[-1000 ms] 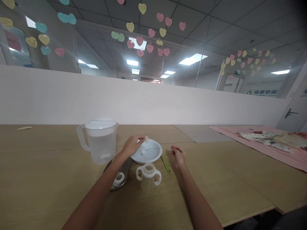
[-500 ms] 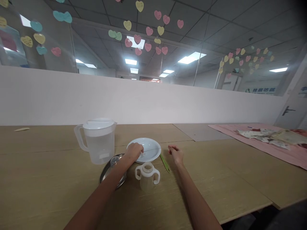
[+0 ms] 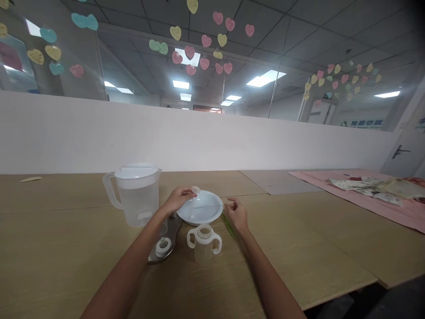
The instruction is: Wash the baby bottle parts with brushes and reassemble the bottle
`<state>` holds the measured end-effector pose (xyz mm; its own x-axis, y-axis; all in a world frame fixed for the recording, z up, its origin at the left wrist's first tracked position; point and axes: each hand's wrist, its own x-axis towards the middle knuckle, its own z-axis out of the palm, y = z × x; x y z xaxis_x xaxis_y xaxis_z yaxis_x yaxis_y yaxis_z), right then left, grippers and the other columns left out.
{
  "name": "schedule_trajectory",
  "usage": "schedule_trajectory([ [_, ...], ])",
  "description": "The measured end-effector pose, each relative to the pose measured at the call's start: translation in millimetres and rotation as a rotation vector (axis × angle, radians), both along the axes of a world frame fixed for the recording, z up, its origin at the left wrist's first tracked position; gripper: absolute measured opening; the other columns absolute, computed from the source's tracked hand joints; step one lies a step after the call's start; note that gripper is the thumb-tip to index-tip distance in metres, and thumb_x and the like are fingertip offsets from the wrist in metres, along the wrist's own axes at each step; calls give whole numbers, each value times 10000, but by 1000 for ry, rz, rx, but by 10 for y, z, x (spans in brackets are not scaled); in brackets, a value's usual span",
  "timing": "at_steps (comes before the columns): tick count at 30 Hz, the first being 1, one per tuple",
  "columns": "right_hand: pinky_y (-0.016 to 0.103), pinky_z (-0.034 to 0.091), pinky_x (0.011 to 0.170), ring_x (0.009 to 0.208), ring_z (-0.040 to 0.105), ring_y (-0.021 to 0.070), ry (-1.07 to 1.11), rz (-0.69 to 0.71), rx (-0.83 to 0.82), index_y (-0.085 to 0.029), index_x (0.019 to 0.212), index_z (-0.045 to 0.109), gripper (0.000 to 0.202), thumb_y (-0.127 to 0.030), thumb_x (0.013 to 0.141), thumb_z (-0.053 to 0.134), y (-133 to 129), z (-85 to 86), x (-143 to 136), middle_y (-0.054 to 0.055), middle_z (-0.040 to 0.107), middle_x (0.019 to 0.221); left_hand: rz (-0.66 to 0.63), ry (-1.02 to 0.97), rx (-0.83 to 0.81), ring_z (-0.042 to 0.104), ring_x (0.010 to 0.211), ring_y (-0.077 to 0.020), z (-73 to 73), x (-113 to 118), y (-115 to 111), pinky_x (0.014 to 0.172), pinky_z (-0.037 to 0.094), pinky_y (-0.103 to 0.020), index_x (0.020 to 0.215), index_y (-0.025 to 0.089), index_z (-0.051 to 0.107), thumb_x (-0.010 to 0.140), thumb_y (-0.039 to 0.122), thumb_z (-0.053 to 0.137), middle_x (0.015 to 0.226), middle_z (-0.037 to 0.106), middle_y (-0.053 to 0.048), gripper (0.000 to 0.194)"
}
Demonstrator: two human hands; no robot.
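My left hand [image 3: 180,198] pinches a small clear round piece [image 3: 195,190] over the far left rim of a white bowl [image 3: 214,218]. To the bowl's right is my right hand [image 3: 238,214], its fingers loosely bent and apart, with nothing visible in them. A green-handled utensil [image 3: 228,225] lies beside the bowl, partly covered by that hand. In front of the bowl stands a lidless clear baby bottle [image 3: 203,248] with two white handles. Under my left forearm, a metal tray [image 3: 175,227] bears a white bottle collar [image 3: 163,247] and a clear cup-like piece, partly hidden.
A lidded clear pitcher [image 3: 138,199] of water stands left of the bowl. At the far right, a pink cloth [image 3: 332,186] carries papers or packets. A pale flat piece [image 3: 31,179] lies at the far left. A white wall [image 3: 199,141] borders the table's back.
My left hand has risen from inside the bowl to its far left rim, bringing up the small clear round piece. My right hand has shifted slightly left, towards the bowl.
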<state>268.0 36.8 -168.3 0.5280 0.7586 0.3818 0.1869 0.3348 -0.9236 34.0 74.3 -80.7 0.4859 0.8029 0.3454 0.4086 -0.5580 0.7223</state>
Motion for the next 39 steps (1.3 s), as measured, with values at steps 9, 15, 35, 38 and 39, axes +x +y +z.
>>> schedule_trajectory([
  [9, 211, 337, 519, 532, 503, 124, -573, -57, -139, -168, 885, 652, 321, -372, 754, 441, -54, -24, -29, -7, 562, 565, -55, -351, -80, 599, 881, -182, 587, -22, -590, 778, 468, -311, 991, 139, 619, 731, 367, 598, 984, 665, -100, 346],
  [15, 212, 320, 513, 540, 517, 130, -679, -46, -166, -173, 861, 658, 320, -349, 786, 402, -59, -38, -46, 14, 597, 592, -207, -227, -117, 606, 830, -165, 799, 39, -1020, 788, 457, -294, 918, 132, 649, 741, 295, 602, 867, 688, -69, 245],
  [35, 213, 350, 546, 572, 558, 142, -714, -38, -164, -176, 866, 660, 319, -347, 803, 399, -48, -30, -32, 39, 652, 662, -330, -76, -192, 589, 929, -197, 697, 144, -1019, 818, 447, -291, 938, 121, 646, 753, 276, 580, 948, 673, -71, 250],
  [38, 217, 351, 543, 576, 561, 147, -714, -24, -172, -169, 871, 658, 328, -354, 801, 397, -60, -16, -31, 46, 652, 663, -386, -46, -178, 587, 909, -185, 684, 133, -990, 821, 442, -286, 951, 125, 644, 756, 272, 572, 935, 671, -59, 254],
  [39, 216, 350, 539, 581, 563, 148, -712, -18, -176, -167, 872, 657, 327, -354, 800, 398, -63, -13, -31, 48, 653, 669, -403, -18, -168, 586, 899, -180, 682, 128, -983, 810, 443, -280, 956, 129, 643, 761, 269, 562, 937, 670, -54, 253],
])
